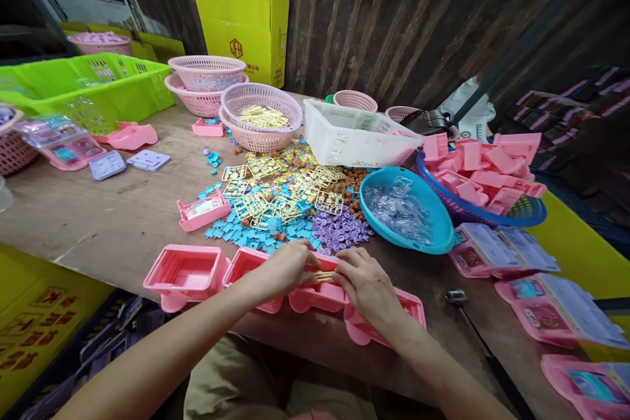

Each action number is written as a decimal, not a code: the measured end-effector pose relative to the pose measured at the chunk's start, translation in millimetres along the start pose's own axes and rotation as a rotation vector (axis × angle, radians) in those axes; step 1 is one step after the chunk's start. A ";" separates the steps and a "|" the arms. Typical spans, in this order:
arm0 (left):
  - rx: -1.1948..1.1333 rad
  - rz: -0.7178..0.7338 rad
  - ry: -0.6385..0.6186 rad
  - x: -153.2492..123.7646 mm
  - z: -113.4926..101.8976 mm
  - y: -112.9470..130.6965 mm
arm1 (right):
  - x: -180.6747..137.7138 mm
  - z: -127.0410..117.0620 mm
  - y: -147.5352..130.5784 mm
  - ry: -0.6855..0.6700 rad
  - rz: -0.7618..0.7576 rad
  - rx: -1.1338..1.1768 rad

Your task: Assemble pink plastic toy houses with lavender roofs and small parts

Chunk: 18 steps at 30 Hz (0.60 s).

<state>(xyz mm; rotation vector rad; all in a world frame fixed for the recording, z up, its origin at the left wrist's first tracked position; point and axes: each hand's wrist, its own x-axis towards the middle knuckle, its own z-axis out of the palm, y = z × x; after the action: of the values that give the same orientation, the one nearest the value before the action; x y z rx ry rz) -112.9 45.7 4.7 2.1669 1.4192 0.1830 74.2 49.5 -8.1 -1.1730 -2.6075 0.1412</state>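
My left hand point(289, 268) and my right hand point(368, 281) meet over a row of pink plastic boxes. Between their fingertips is a small bunch of cream sticks point(323, 276), each hand closed on one end. The sticks lie across the open top of a pink box point(317, 298). Under my left wrist is another pink box point(243, 262), partly hidden. My right forearm covers part of the box point(413, 305) at the right end. The leftmost box point(187, 269) is open and fully in view.
Behind the boxes lie loose blue pieces point(246, 233), purple pieces point(339, 230) and cream frames point(266, 167). A lilac basket point(229, 102) holds more sticks. A blue bowl point(367, 197) has clear packets. A ratchet wrench point(485, 348) and packed pink sets point(536, 315) are at right.
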 end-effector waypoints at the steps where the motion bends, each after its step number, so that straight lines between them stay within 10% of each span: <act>1: -0.003 -0.026 0.019 -0.9 0.0 -0.6 | -0.2 0.1 0.9 0.004 0.008 0.014; 18: 0.199 -0.136 0.062 -1.2 5.3 7.8 | 20.4 -24.5 14.0 -0.132 -0.095 -0.094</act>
<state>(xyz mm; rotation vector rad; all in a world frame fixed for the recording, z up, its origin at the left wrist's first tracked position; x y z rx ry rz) -105.0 40.4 4.4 2.2274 1.6768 0.0618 78.5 73.4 16.8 -1.1017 -2.8077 0.0794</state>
